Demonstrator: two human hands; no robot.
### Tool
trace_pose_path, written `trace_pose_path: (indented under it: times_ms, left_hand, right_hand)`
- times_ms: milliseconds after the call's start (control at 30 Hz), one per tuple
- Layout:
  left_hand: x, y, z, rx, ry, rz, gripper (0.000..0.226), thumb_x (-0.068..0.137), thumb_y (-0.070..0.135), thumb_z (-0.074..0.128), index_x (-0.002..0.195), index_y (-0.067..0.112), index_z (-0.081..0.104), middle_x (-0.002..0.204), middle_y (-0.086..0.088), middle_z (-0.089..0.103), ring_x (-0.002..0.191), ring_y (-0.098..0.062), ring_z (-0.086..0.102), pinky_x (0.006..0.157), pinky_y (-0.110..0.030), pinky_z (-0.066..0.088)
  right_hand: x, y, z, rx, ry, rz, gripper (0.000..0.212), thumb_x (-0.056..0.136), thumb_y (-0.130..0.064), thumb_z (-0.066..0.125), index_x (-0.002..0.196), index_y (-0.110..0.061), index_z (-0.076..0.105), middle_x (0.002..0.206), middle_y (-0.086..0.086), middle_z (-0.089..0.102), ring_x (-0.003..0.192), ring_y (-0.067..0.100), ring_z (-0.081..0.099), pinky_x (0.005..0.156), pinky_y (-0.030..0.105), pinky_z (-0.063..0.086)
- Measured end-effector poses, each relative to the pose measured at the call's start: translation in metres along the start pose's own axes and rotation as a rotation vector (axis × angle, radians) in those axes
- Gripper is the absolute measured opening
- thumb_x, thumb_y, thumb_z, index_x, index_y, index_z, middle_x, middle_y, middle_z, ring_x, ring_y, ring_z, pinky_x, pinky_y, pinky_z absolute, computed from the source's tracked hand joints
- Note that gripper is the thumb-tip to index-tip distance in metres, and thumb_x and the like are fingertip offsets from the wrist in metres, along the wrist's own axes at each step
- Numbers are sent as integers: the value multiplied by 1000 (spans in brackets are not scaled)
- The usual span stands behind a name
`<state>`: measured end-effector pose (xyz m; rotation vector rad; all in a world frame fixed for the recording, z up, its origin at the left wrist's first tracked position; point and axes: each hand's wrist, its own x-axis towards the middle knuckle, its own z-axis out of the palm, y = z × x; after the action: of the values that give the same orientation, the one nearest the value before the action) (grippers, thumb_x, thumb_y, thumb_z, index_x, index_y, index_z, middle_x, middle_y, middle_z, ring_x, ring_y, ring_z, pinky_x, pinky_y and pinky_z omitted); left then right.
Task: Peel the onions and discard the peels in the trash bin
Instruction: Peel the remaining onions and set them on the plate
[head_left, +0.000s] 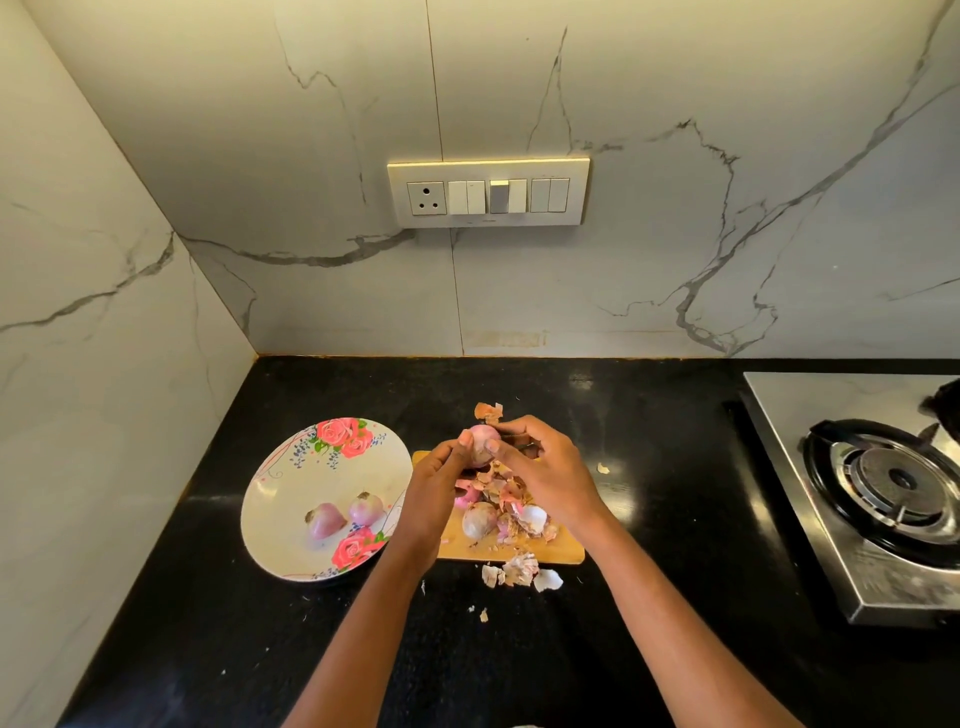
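A pink onion is held above the wooden cutting board. My left hand grips it from the left, and my right hand pinches at its top right; something dark shows by the right fingers, unclear what. Another onion lies on the board among a pile of peels. More peels lie on the counter in front of the board, and one piece behind my hands. Two peeled onions sit on a floral plate at the left. No trash bin is in view.
Everything rests on a black counter in a corner of marble-look walls. A steel gas stove stands at the right. A switch panel is on the back wall. A small peel scrap lies right of the board.
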<state>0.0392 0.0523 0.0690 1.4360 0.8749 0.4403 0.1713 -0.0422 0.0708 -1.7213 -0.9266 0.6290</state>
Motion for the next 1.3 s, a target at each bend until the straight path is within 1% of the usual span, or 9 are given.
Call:
trace_pose_path:
  times_ms: [133, 200, 367, 533, 633, 800, 967, 1100, 1300]
  left_hand:
    - [2, -3, 1, -27, 22, -65, 49, 99, 57, 43, 121, 22, 69, 109, 0, 74, 102, -14, 70, 94, -32, 54]
    - [3, -3, -1, -21, 15, -72, 50, 98, 57, 43, 121, 20, 68, 109, -2, 74, 103, -17, 69, 95, -35, 54]
    - [-1, -1, 7, -16, 4, -72, 38, 103, 49, 46, 119, 20, 64, 107, 1, 72, 101, -15, 69, 81, -26, 52]
    - [-5, -8, 12, -12, 72, -109, 25, 107, 40, 47, 118, 21, 60, 111, -2, 71, 97, -14, 71, 76, -23, 52]
    - [-7, -13, 6, 24, 125, -144, 23, 108, 37, 46, 118, 21, 58, 114, -1, 70, 100, -13, 69, 75, -23, 50]
    - [-15, -25, -28, 56, 250, -195, 19, 107, 38, 47, 115, 26, 59, 110, 0, 70, 99, -14, 67, 82, -29, 53]
    - [-24, -45, -75, 189, 454, -242, 25, 106, 33, 51, 127, 22, 60, 122, 5, 63, 112, -14, 59, 99, -33, 48]
    - [-39, -60, -96, 339, 512, -245, 31, 103, 31, 58, 132, 20, 60, 128, 2, 66, 113, -17, 62, 96, -32, 52]
    - [-40, -60, -114, 426, 578, -235, 32, 100, 31, 62, 130, 20, 61, 131, -4, 63, 112, -21, 64, 96, -37, 54]
  right_hand:
    - [3, 7, -2, 10, 103, 53, 21, 100, -39, 60, 110, -24, 72, 101, -12, 73, 93, 3, 68, 84, 34, 60]
    - [2, 9, -1, 43, 86, 52, 21, 100, -40, 59, 113, -27, 71, 105, -14, 72, 99, 4, 68, 88, 40, 59]
    - [-5, 7, 1, 0, -42, -22, 36, 93, -49, 65, 126, -35, 66, 121, -19, 68, 113, -1, 62, 93, 24, 54]
    - [-8, 21, 1, 24, -51, 35, 40, 95, -52, 61, 130, -33, 62, 122, -17, 67, 113, 0, 63, 93, 30, 57]
    - [-7, 22, 7, -21, -175, 64, 47, 88, -44, 75, 131, -38, 58, 119, -19, 66, 107, -7, 62, 85, 15, 53]
    - [11, 14, 39, -132, -279, 35, 51, 81, -41, 83, 126, -34, 60, 115, -16, 67, 105, 0, 64, 84, 21, 53]
    - [34, 4, 85, -241, -414, 0, 46, 84, -41, 80, 123, -31, 60, 108, -12, 66, 88, 1, 64, 65, 12, 43]
    - [64, 13, 124, -359, -430, -32, 46, 84, -40, 81, 124, -26, 63, 119, 1, 66, 109, 22, 62, 81, 32, 48]
    - [100, 13, 186, -471, -466, -27, 51, 93, -43, 69, 137, -21, 56, 135, 6, 62, 124, 30, 57, 97, 43, 50]
